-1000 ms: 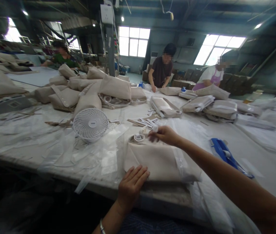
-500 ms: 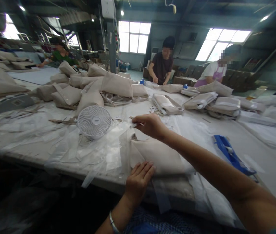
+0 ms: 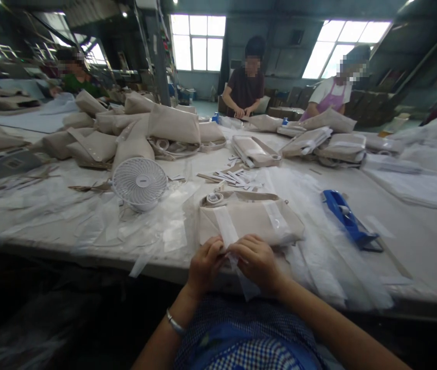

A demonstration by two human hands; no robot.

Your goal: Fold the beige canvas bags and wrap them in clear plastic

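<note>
A beige bag (image 3: pixel 251 220) lies on the table in front of me, with a coiled strap (image 3: pixel 214 198) at its far left corner. Two white strips cross its upper face, one left of the middle and one white strip (image 3: pixel 276 215) on the right. At the bag's near edge, my left hand (image 3: pixel 205 263) and my right hand (image 3: pixel 256 261) are close together, fingers closed on the left white strip (image 3: pixel 228 226). The strip's loose end hangs below my fingers over the table edge. My fingertips partly hide where they grip it.
A white fan (image 3: pixel 140 182) stands to the left among clear plastic scraps. Beyond the bag lie paper slips (image 3: pixel 234 177). A blue tape dispenser (image 3: pixel 347 218) sits to the right beside white plastic bags (image 3: pixel 311 257). More beige bags (image 3: pixel 174 123) are heaped behind; several people work farther back.
My right hand has come from beyond the bag to its near edge, beside my left. The white strips and coiled strap now show on the bag. The view has shifted somewhat.
</note>
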